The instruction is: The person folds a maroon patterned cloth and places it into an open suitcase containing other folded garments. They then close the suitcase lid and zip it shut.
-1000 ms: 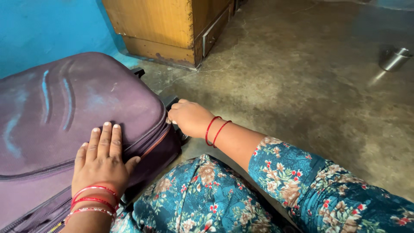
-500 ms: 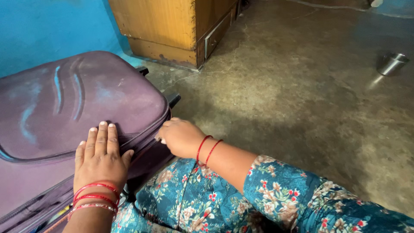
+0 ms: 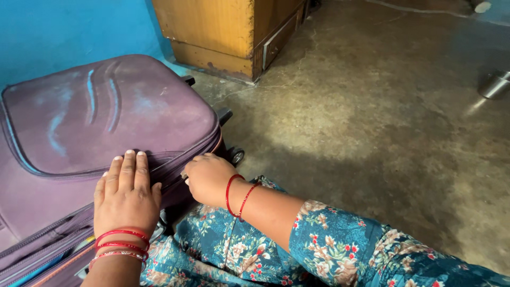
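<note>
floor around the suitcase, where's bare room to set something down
Free: the concrete floor right of the suitcase, between the wooden cabinet and the steel cup. Crowded: the near edge, where the left hand, right hand and lap meet the suitcase.

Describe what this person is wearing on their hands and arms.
The left hand is bare, with several bangles at the wrist, red ones and a paler patterned one. The right hand is bare too, with two thin red bangles at its wrist. The right arm wears a teal sleeve printed with pink, red and cream flowers. No left sleeve shows.
</note>
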